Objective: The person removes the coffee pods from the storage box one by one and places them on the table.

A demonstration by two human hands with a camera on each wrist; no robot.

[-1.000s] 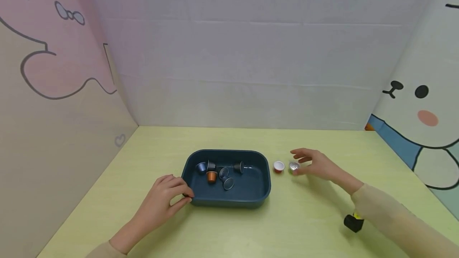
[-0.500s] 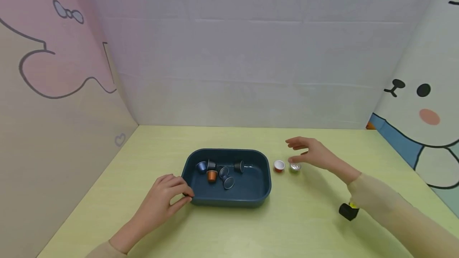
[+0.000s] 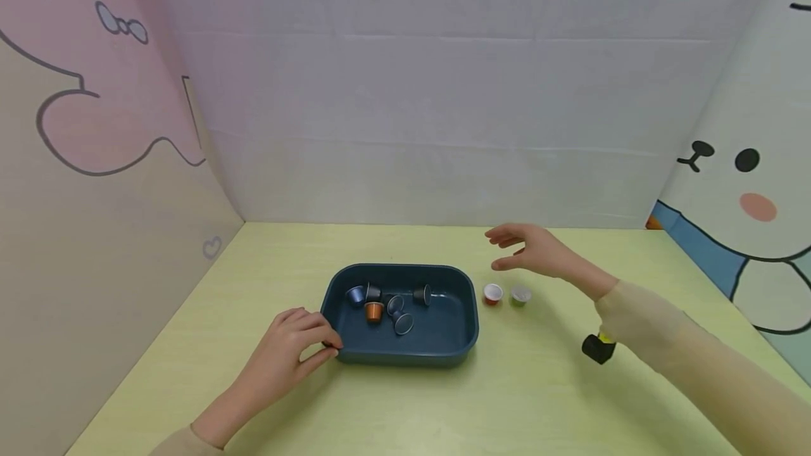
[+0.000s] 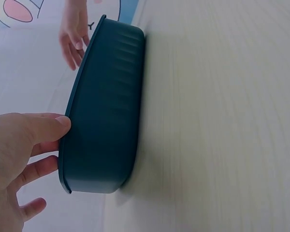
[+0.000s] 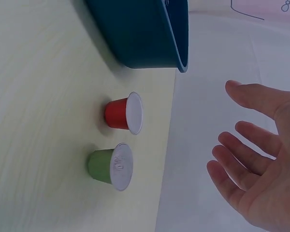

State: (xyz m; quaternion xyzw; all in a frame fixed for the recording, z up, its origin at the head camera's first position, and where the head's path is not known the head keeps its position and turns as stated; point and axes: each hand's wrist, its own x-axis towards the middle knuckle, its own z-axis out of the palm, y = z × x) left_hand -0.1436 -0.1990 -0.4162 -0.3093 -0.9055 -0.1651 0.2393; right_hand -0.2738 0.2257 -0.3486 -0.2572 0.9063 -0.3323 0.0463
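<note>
Coffee capsules (image 3: pixel 374 312) lie in the tray (image 3: pixel 440 333) on the table (image 3: pixel 481 407). Right of the tray stands one capsule (image 3: pixel 492 294), then a second capsule (image 3: pixel 520 295).

My right hand (image 3: pixel 532 250) hangs in open air near the red capsule (image 3: pixel 493 294) and the green capsule (image 3: pixel 520 295), both reachable from above. Only a narrow gap separates those two. On their left, the raised wall of the tray (image 3: pixel 405 358) bars any low pass; my way in is over its rim. Inside, capsules (image 3: pixel 374 312) crowd the left and middle, leaving room at the right end. My left hand (image 3: pixel 291 347) blocks the near left corner.
</note>
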